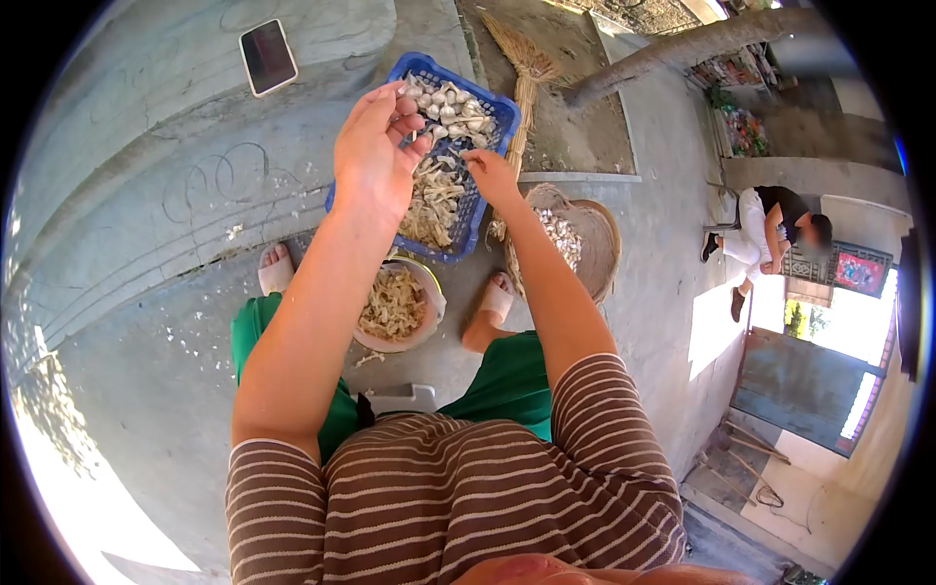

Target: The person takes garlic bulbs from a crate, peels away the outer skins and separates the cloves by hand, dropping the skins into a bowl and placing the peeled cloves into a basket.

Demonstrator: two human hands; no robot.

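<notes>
A blue plastic crate [470, 216] holds whitish garlic bulbs [450, 105] at its far end and a heap of dry garlic stalks and husks [436, 207] nearer to me. Over the crate's left side is my left hand [378, 144], palm turned inward and fingers curled; anything in them is too small to make out. My right hand [493, 177] is at the crate's right side, thumb and fingertips drawn together above the contents. What lies between those fingertips cannot be made out. A gap separates the two hands.
Between my feet stands a bucket [437, 292] of dry husks. A woven basket [603, 255] with small garlic pieces sits right of the crate. A phone [267, 57] lies on the concrete ledge at left. A straw broom [525, 93] lies beyond. Another person [765, 229] sits far right.
</notes>
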